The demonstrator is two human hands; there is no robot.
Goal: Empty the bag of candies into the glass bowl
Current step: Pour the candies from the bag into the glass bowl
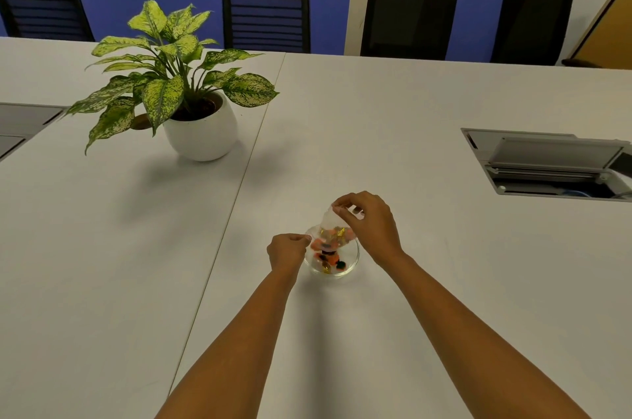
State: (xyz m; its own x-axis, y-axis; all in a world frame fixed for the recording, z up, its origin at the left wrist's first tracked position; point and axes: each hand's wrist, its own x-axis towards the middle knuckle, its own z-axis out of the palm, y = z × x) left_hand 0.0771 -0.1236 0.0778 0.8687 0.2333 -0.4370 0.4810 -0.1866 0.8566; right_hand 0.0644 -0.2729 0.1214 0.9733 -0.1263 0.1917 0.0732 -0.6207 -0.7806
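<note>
Clear plastic of the bag (pixel 331 223) is pinched at its upper end by the fingers (pixel 342 202) of the right hand (pixel 371 225), so its long axis runs roughly upright with the mouth pointing down. Below those fingers, blurred candies (pixel 329 249) are seen dropping into the glass bowl (pixel 354 259) on the white desk (pixel 410 131). The left hand (pixel 286 251) is curled closed beside the bowl's rim, apparently nipping the bag's lower edge.

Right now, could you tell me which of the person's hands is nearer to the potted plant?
The left. The left hand is beside the glass bowl's left rim, on the side towards the potted plant. The right hand pinches the bag above the bowl, farther right.
</note>
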